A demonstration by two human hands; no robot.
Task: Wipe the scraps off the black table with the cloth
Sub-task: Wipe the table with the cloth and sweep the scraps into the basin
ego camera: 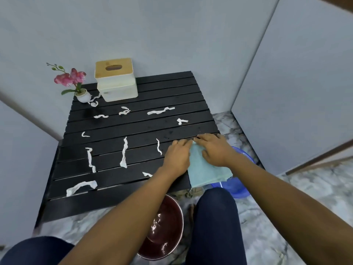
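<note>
A black slatted table carries several white paper scraps, among them a long strip in the middle and a curled one at the near left. A light blue cloth lies folded on the table's near right corner, hanging a little over the edge. My left hand rests flat on the cloth's left side. My right hand presses down on its right side. Both hands have their fingers laid on the cloth's far edge.
At the back of the table stand a tissue box with a wooden lid and a small white pot of pink flowers. A dark red basin sits on the marble floor below the near edge. A blue basin is under the right corner. My knees are close to the table.
</note>
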